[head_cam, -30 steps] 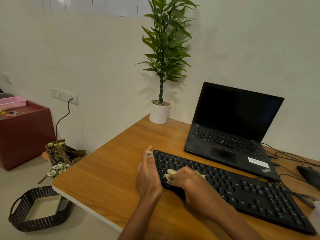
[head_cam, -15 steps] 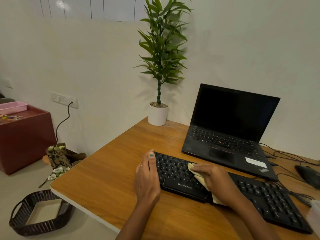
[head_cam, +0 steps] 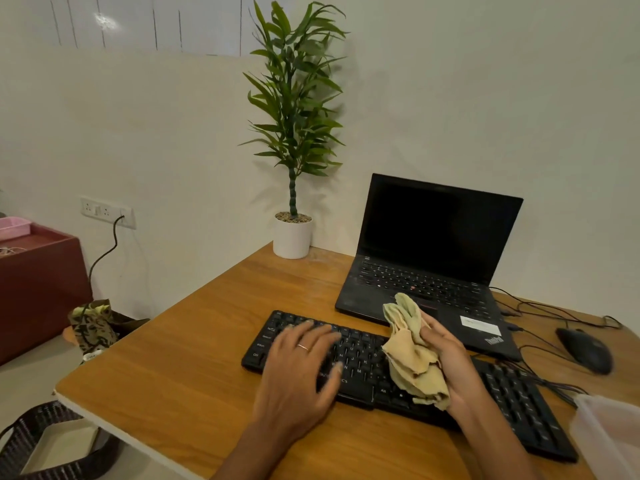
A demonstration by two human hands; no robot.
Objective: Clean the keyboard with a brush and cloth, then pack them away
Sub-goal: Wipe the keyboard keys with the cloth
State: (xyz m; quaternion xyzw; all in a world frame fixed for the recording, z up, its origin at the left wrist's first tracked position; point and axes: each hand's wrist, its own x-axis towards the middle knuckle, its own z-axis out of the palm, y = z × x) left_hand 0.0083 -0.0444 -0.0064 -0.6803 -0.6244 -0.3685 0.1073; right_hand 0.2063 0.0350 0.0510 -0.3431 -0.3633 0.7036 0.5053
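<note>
A black keyboard (head_cam: 367, 367) lies slantwise on the wooden desk (head_cam: 194, 368). My right hand (head_cam: 450, 362) grips a crumpled yellow cloth (head_cam: 412, 355) and holds it a little above the middle of the keyboard. My left hand (head_cam: 301, 372) hovers or rests over the keyboard's left half, fingers spread and blurred by motion. A ring shows on one finger. No brush is in view.
An open black laptop (head_cam: 433, 258) stands behind the keyboard, a potted plant (head_cam: 294, 216) at the desk's back corner. A black mouse (head_cam: 585, 349) and cables lie at right. A clear plastic container (head_cam: 613, 441) pokes in at lower right. A dark woven basket (head_cam: 41, 445) sits on the floor at left.
My right hand has lifted the cloth off the keys and raised it. My left hand moved from the keyboard's left end onto its left half. The view shifted left.
</note>
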